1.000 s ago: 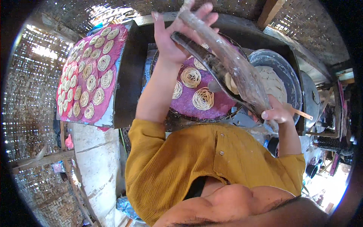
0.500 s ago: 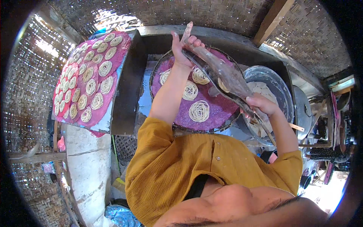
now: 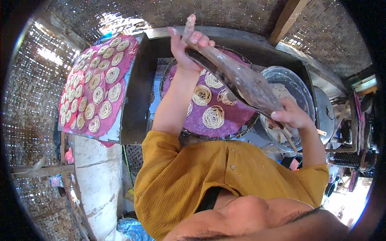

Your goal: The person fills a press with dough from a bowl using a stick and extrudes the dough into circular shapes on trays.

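Observation:
Both my hands hold a long wooden hand press (image 3: 237, 78), smeared with pale dough, slanting above a round tray. My left hand (image 3: 189, 46) is wrapped round its far left end, fingers curled over the top. My right hand (image 3: 292, 114) grips the near right end, thumb on top. A pale cylinder (image 3: 232, 95) shows under the press, over a thin-strand dough coil (image 3: 226, 100). More coils, one of them a full round coil (image 3: 213, 117), lie on the tray's purple cloth (image 3: 237, 122). My left forearm and the press hide part of the tray.
Left of the tray, a board with pink cloth (image 3: 100, 132) carries several coils. At the right stands a grey tub (image 3: 305, 92) holding pale dough, beside a round metal lid (image 3: 325, 108). A dark wooden partition (image 3: 138, 90) divides board from tray; woven walls surround the bench.
My left hand has shifted slightly up and left, my right hand slightly right and down, with the press between them. A coil now shows beneath the cylinder, where none was visible before.

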Motion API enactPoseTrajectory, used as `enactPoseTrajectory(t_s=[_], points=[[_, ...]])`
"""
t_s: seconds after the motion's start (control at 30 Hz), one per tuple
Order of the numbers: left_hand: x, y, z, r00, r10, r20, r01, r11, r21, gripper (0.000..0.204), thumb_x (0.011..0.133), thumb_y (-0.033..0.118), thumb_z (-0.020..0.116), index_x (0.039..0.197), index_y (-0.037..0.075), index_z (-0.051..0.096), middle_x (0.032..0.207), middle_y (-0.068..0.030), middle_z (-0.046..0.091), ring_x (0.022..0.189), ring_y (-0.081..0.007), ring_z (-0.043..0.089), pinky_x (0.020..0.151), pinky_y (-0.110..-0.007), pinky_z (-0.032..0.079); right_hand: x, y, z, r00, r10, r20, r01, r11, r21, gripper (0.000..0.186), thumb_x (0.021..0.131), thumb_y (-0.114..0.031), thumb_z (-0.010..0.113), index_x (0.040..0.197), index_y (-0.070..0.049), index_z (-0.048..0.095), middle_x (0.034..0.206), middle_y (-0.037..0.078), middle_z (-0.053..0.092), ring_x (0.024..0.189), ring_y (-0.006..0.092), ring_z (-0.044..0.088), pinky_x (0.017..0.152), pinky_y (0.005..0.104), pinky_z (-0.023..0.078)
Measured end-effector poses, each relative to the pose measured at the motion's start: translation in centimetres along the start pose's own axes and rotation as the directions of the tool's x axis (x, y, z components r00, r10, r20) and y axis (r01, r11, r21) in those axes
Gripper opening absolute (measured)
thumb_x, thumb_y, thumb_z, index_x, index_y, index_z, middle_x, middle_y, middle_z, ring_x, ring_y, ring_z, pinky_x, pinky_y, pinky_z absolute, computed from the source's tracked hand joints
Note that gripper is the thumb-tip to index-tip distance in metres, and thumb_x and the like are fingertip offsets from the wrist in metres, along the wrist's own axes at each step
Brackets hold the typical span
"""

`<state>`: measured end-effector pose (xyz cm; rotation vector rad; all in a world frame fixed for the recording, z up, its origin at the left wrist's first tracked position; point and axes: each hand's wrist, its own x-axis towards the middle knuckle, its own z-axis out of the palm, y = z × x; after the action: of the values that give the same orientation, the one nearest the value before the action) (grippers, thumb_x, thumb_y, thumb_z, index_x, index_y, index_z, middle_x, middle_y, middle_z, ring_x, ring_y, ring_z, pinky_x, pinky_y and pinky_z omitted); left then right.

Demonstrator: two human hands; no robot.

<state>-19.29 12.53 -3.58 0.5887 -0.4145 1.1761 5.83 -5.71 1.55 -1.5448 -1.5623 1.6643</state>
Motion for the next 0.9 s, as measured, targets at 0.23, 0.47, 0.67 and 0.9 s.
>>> enactPoseTrajectory(t_s=[0.23,0.47,0.67,0.9], points=[[1.1,-0.4,0.2,0.984,-0.019,0.177,0.035,0.995,-0.091,0.058,0.083,0.056,0.038,0.119,0.011,0.044,0.062,0.0046,0.051,0.067,-0.0129,0.052,0.078,-0.034,0.041,-0.8,-1.4,-0.9,0.993,-0.054,-0.107,0.045,0.995,-0.086,0.045,0.066,-0.031,0.066,0.093,0.004,0.057,0.066,0.002,0.053,0.053,0.0073,0.047,0.048,0.0215,0.039],[0.3,1.7,1.5,0.997,0.004,0.083,-0.003,1.0,-0.008,0.056,0.085,0.053,0.036,0.118,0.009,0.045,0.061,0.0044,0.047,0.059,-0.0122,0.049,0.073,-0.033,0.042,0.4,-1.4,0.6,0.996,-0.051,-0.077,0.04,0.989,-0.145,0.047,0.066,-0.035,0.067,0.094,0.002,0.059,0.061,0.001,0.053,0.051,0.0074,0.047,0.047,0.022,0.037],[-1.4,-0.7,1.3,0.996,-0.064,0.058,0.066,0.998,-0.02,0.057,0.085,0.055,0.032,0.118,0.01,0.046,0.06,0.0045,0.047,0.062,-0.0124,0.051,0.075,-0.033,0.041,-1.4,0.9,0.4,0.996,0.013,-0.09,-0.02,0.997,-0.074,0.047,0.064,-0.034,0.068,0.094,0.001,0.058,0.063,0.001,0.053,0.053,0.0085,0.048,0.048,0.0221,0.039],[-2.0,-4.3,-1.0,0.953,-0.29,0.09,0.235,0.892,0.386,0.047,0.087,0.042,0.036,0.122,0.01,0.04,0.085,-0.0002,0.051,0.083,-0.012,0.048,0.08,-0.032,0.039,-2.3,2.5,-0.1,0.994,-0.002,-0.113,0.003,1.0,0.011,0.05,0.064,-0.033,0.068,0.096,0.002,0.056,0.068,0.003,0.054,0.057,0.0098,0.051,0.051,0.0229,0.042]])
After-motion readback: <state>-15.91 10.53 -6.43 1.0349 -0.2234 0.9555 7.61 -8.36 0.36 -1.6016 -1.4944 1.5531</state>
